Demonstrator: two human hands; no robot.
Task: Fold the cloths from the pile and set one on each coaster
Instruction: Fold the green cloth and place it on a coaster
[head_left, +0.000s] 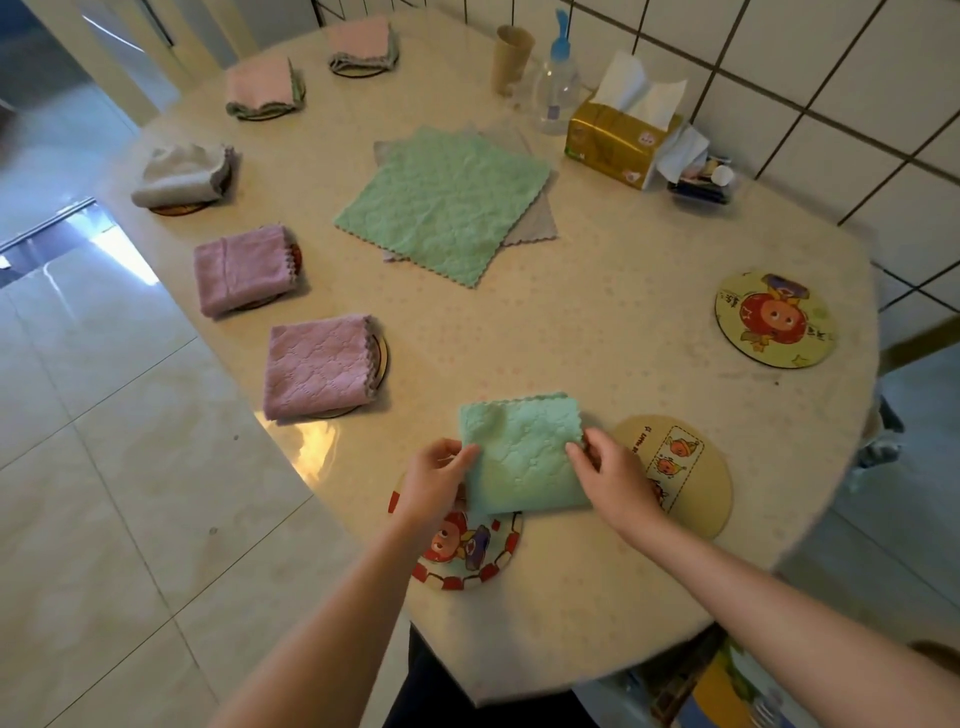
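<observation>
The rounded, glossy cream table (597, 322), faintly speckled, stood against a white tiled wall (831, 78) over a polished tile floor (104, 493). At its centre lay the pile (447, 205): an unfolded mint-green quilted cloth with scalloped edges on top of grey ones. Down the table's left side five folded plush cloths each sat on a round coaster: two mauve quilted ones (317, 364) (241, 267), a grey one (182, 174) and two pale pink ones (262, 85) (363, 44). A folded mint-green quilted cloth (522, 452) lay at the near edge, overlapping the round red-and-white cartoon coaster (467, 551). The left hand (434, 480) pinched the cloth's left edge; the right hand (613, 475) pressed its right edge with bent fingers, over a tan round coaster (685, 473) whose printed writing was too small to read. A yellow round cartoon coaster (774, 319) lay bare at the right. By the wall stood a gold soft tissue pack (615, 143), a clear plastic spray bottle with a blue top (558, 88) and a beige ribbed cup (511, 57); the pack's print was unreadable
</observation>
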